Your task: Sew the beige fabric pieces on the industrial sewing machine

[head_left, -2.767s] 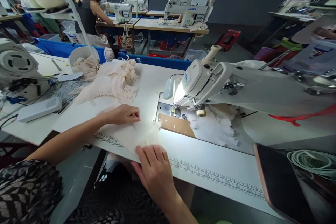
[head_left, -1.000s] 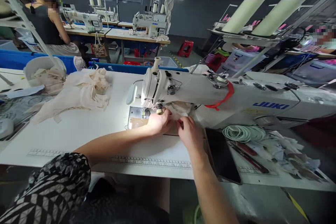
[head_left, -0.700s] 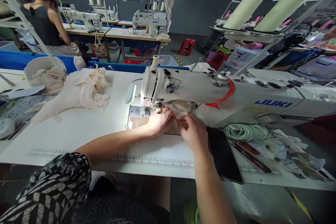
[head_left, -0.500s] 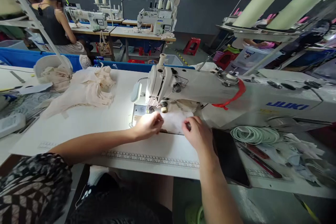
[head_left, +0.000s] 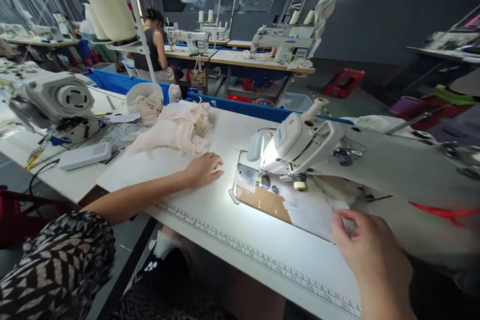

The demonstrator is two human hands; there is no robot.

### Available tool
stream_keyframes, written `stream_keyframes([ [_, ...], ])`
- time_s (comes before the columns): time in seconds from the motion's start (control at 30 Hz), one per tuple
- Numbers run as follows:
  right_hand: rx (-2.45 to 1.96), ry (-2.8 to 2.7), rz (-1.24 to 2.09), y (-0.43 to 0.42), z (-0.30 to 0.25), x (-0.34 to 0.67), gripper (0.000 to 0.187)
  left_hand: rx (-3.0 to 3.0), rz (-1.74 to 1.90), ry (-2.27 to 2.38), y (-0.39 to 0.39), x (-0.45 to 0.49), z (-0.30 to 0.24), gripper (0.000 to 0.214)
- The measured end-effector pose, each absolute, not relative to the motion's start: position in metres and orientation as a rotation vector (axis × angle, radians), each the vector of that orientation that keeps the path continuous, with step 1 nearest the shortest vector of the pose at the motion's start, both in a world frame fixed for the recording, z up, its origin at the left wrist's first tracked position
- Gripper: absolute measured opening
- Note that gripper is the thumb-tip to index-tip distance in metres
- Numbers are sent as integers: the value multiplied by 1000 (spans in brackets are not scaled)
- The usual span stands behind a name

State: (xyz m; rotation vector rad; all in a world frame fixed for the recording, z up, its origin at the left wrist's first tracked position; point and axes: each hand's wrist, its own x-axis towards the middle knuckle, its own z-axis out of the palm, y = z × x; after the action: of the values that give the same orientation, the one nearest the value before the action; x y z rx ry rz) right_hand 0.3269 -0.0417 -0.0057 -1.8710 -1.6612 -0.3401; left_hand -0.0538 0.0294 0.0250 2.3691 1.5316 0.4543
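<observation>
My left hand (head_left: 204,170) rests on the white table (head_left: 221,130), thumb and fingers apart, holding nothing. It lies just in front of a pile of pale beige fabric pieces (head_left: 176,132). My right hand (head_left: 369,240) is at the right of the white sewing machine (head_left: 300,140), beside its bed. Its thumb and forefinger curl together in a pinch; what they hold, if anything, cannot be made out. The lit needle area (head_left: 262,177) stands between my hands. A white sheet-like surface (head_left: 311,215) and a brown strip (head_left: 262,200) cover the bed. Beige cloth (head_left: 337,187) lies under the machine arm.
A white bucket (head_left: 159,91) of fabric scraps stands behind the pile. A white box (head_left: 85,156) and another machine head (head_left: 56,102) are at left. A printed ruler (head_left: 243,255) runs along the front edge. A person (head_left: 153,52) sits beyond the blue trough (head_left: 236,105).
My left hand has moved left from the needle area to the table near the fabric pile. My right hand stays right of the needle. The view has swung left.
</observation>
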Motion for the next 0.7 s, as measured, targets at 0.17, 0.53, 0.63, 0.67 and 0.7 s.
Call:
stream_keyframes([
  [0.17,-1887,-1620,-359,-39,-4,320,26,2655,553,1591,49,-121,36,9],
  [0.53,-1658,-1729,-458,-37,-4,317,23,2978,542,1348,73,-161,48,21],
  [0.63,-1586,-1767,-520,-36,-5,313,24,3017,478,1326,73,-166,49,17],
  [0.67,-1561,-1773,-538,-35,-6,312,25,3038,458,1323,73,-167,48,15],
  [0.7,-1541,-1776,-551,-35,-7,312,25,3057,452,1318,74,-167,48,14],
])
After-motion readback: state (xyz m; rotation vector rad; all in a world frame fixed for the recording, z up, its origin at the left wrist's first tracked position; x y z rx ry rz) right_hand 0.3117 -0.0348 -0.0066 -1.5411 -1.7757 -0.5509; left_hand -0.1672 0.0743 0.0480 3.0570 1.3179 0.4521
